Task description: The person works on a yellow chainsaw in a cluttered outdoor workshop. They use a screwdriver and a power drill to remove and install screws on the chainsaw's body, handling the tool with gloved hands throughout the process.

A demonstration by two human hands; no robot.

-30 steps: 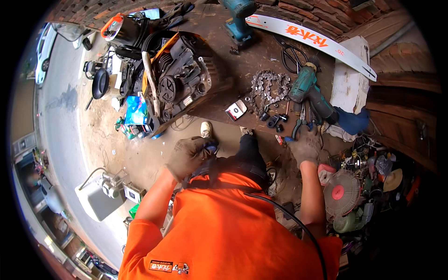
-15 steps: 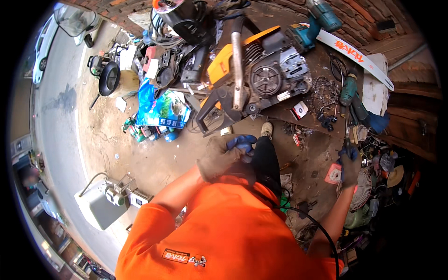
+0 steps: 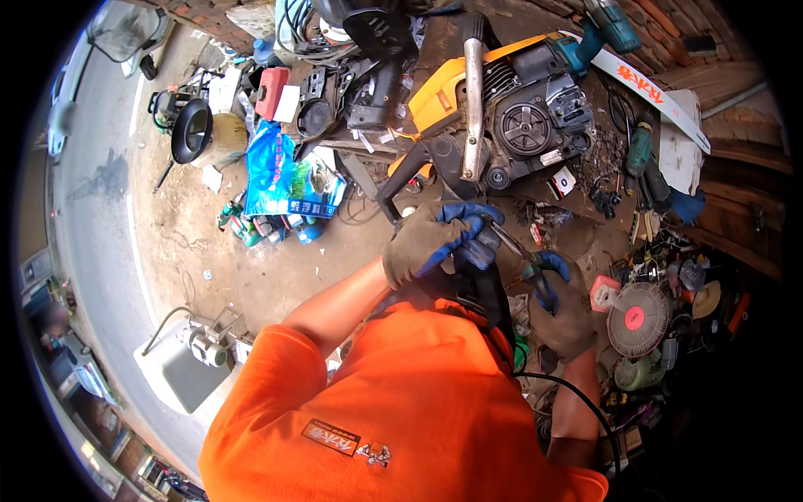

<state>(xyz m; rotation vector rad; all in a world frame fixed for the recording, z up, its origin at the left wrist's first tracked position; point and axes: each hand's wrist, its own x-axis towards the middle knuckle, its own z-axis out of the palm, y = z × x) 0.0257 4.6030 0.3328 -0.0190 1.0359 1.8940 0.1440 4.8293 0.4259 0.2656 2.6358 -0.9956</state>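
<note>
Both my hands wear grey-brown gloves with blue palms, held close together in front of my waist. My right hand is wrapped round a pair of slim, long-nosed pliers, whose metal end points up and left. At that end, my left hand has its fingers closed in a pinch; whatever is between them is hidden. Just beyond stands a partly opened chainsaw on the bench, with an orange cover, a metal front handle and a round black starter pulley showing. Its black rear handle reaches toward my left hand.
Teal power tools and a white guide bar lie at the bench's far right. A green-handled tool lies nearer. A fan stands among clutter on the right. Leftward are a blue bag, a black pan and a white tank.
My right hand has swung in from the far right with the pliers, bringing their end to my left hand. The left hand has moved slightly right and up. The view has shifted a little.
</note>
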